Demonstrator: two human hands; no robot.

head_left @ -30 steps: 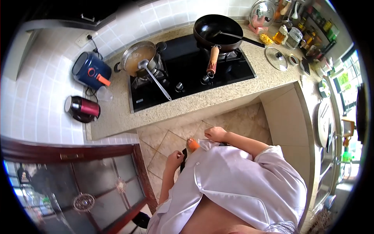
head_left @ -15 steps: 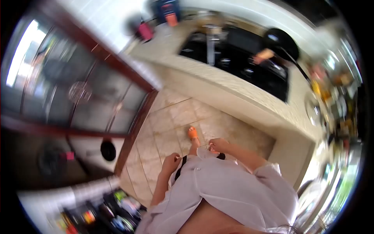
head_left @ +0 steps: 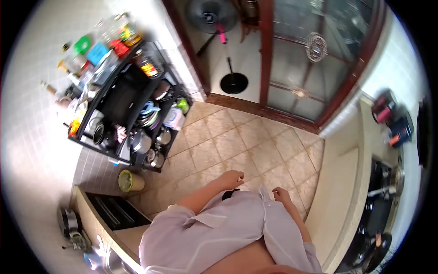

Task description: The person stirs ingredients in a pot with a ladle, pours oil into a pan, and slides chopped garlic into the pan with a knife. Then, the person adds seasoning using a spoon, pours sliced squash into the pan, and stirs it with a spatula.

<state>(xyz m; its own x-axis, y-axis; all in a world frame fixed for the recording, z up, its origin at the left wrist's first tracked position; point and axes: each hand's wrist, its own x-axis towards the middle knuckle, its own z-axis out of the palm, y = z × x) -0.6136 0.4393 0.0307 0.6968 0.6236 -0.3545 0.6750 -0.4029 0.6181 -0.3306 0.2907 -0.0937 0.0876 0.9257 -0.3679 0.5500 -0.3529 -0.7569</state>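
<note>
My left hand (head_left: 232, 179) hangs in front of my body at waist height, fingers loosely bent and a little apart, with nothing seen in it. On the other side of my light shirt (head_left: 237, 223), my right hand (head_left: 282, 195) hangs with its fingers slightly curled and apart, also holding nothing that shows. Neither hand touches any kitchen item. Below both of them lies the tiled floor (head_left: 223, 141).
A black shelf rack (head_left: 121, 98) with pots, bottles and bowls stands left, a small bin (head_left: 131, 181) near it. Ahead are a glazed sliding door (head_left: 296, 68) and a standing fan (head_left: 232, 82). The stove (head_left: 376, 205) is on the right counter (head_left: 344, 219).
My view has swung left: the stove counter moved from ahead to my right, and the doorway and shelf rack came into front view. Both hands stay low, with nothing visibly taken hold of.
</note>
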